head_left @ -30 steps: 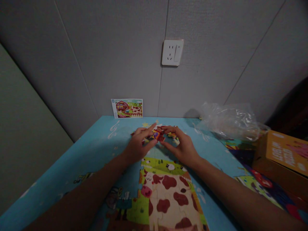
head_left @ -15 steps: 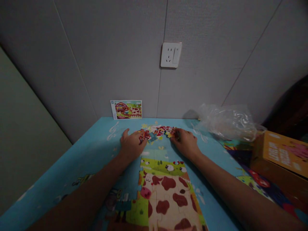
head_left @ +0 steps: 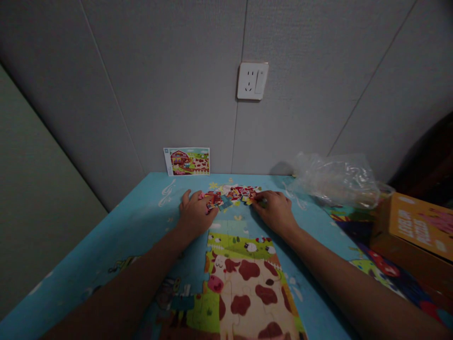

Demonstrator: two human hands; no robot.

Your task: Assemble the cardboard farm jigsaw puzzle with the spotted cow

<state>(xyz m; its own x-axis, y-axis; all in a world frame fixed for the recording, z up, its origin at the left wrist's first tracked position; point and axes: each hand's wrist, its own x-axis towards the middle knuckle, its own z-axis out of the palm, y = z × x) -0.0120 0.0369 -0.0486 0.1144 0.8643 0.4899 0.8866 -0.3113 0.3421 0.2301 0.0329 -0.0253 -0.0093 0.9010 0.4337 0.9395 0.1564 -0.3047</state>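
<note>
Counter point(head_left: 116, 226) has a blue printed top with white line art. Part-built jigsaw puzzle point(head_left: 244, 288) lies flat at near centre: cow with brown patches, green field beyond it. Loose puzzle pieces point(head_left: 230, 193) sit in a low spread just past it, near the back edge. Picture card point(head_left: 186, 161) stands upright on that back edge. Crumpled clear plastic bag point(head_left: 336, 182) at back right. Orange cardboard box point(head_left: 417, 226) at right, on a darker printed area.

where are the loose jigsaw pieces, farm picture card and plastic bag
loose jigsaw pieces point(head_left: 230, 194), head view, middle of the pile
farm picture card point(head_left: 186, 161), head view, middle of the card
plastic bag point(head_left: 334, 182), head view, middle of the bag
</note>
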